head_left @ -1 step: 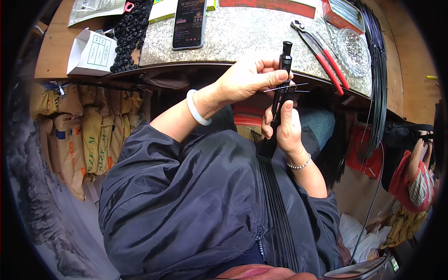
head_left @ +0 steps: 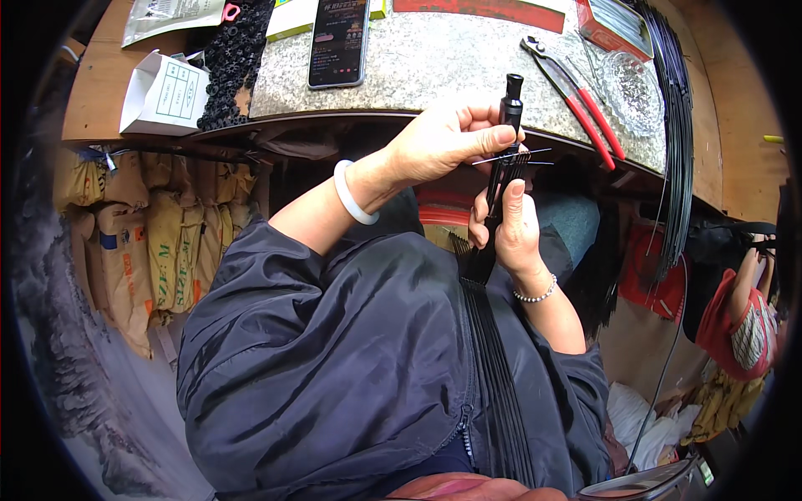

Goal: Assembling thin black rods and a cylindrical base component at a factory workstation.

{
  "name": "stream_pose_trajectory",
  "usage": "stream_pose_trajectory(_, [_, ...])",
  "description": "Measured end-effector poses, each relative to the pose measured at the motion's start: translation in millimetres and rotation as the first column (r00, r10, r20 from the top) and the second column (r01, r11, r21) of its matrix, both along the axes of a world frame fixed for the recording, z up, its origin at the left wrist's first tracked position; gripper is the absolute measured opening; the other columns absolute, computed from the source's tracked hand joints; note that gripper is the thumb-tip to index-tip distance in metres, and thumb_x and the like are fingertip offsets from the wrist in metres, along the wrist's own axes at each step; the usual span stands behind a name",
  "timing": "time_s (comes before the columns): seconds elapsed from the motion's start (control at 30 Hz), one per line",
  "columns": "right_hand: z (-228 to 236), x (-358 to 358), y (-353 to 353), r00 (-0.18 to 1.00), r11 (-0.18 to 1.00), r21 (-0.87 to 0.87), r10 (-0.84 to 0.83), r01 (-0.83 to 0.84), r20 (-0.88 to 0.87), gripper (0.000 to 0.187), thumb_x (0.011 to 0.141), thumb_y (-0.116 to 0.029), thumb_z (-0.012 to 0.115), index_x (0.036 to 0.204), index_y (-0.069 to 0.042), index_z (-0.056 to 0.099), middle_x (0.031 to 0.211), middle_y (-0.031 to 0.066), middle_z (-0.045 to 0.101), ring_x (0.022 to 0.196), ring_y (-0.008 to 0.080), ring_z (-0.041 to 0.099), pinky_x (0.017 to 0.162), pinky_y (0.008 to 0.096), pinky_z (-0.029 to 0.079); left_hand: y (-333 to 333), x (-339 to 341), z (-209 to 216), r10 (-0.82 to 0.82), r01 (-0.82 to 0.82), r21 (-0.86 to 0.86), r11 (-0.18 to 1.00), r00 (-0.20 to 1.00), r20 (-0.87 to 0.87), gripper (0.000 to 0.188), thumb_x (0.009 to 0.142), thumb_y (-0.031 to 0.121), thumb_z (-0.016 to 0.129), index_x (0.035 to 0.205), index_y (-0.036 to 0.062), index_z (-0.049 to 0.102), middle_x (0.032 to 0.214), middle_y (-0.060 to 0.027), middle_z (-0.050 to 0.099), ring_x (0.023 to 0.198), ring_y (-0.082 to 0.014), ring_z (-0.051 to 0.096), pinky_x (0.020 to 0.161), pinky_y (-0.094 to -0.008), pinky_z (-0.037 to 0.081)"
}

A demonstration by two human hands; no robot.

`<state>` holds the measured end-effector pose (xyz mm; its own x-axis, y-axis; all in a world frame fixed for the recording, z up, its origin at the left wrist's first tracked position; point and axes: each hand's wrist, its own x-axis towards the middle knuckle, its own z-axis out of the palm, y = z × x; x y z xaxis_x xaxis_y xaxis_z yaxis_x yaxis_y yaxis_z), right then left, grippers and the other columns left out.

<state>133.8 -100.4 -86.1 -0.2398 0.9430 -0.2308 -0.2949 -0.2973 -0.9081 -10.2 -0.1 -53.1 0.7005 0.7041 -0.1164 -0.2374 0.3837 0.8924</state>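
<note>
My left hand point(head_left: 451, 142), with a white bangle at its wrist, pinches the upper part of a black umbrella frame point(head_left: 481, 265). A short black cylindrical end point(head_left: 513, 88) rises above its thumb and fingers. Just below that grip, thin wires stick out sideways around the frame's crown. My right hand point(head_left: 514, 230), wearing a beaded bracelet, is closed round the folded ribs lower down, its thumb pointing up. From there the long black ribs point(head_left: 499, 376) run down across my dark jacket. The inner fingertips of both hands are partly hidden.
On the bench's stone top point(head_left: 443, 67) lie red-handled pliers point(head_left: 576, 104), a phone point(head_left: 337, 46) and a clear dish point(head_left: 626, 92) of small parts. A white box point(head_left: 165, 93) stands beside piled black parts point(head_left: 230, 67). Dark rods point(head_left: 675, 150) hang over the right edge. Another person point(head_left: 743, 326) is at far right.
</note>
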Motion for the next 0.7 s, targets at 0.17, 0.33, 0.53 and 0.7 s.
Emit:
stream_pose_trajectory(0.17, [0.6,-0.7,0.0,1.0,1.0,0.005,-0.02,0.02,0.024,0.064,0.093,-0.06,0.025,0.07,-0.004,0.047,0.047,0.0048,0.044,0.038,0.0124,0.043,0.041,0.0237,0.039,-0.5,1.5,0.4,0.014,-0.012,0.038,0.999,0.999,-0.049,0.02,0.09,0.024,0.062,0.098,0.0059,0.06,0.077,0.0048,0.06,0.067,-0.001,0.052,0.06,-0.0164,0.041])
stream_pose_trajectory(0.33, [0.2,-0.1,0.4,0.999,1.0,0.013,-0.02,0.019,0.033,0.065,0.092,-0.061,0.026,0.071,-0.004,0.047,0.047,0.0047,0.044,0.038,0.0124,0.043,0.041,0.0241,0.039,-1.0,2.8,2.2,0.044,-0.041,0.036,0.998,0.996,-0.073,0.02,0.089,0.024,0.062,0.096,0.0058,0.06,0.074,0.0055,0.059,0.065,-0.0003,0.05,0.058,-0.0167,0.041])
stream_pose_trajectory(0.53, [-1.5,-0.1,0.4,0.999,0.999,0.039,-0.022,0.021,0.042,0.065,0.091,-0.062,0.026,0.071,-0.004,0.046,0.047,0.0047,0.044,0.038,0.0126,0.042,0.041,0.0245,0.039,0.7,-2.9,1.9,-0.024,0.037,0.086,0.996,0.989,-0.144,0.03,0.09,0.027,0.06,0.107,0.0017,0.06,0.094,-0.005,0.066,0.085,-0.0092,0.062,0.074,-0.0244,0.051])
stream_pose_trajectory(0.7, [-4.2,0.2,-0.3,0.999,1.0,0.026,-0.018,0.018,0.026,0.064,0.091,-0.063,0.027,0.071,-0.005,0.045,0.047,0.0047,0.043,0.038,0.0133,0.041,0.041,0.0253,0.039,-0.5,-5.4,-5.8,-0.022,0.03,0.14,0.99,0.998,-0.057,0.03,0.094,0.032,0.053,0.105,0.0055,0.061,0.095,0.0002,0.065,0.083,-0.007,0.061,0.073,-0.0213,0.048])
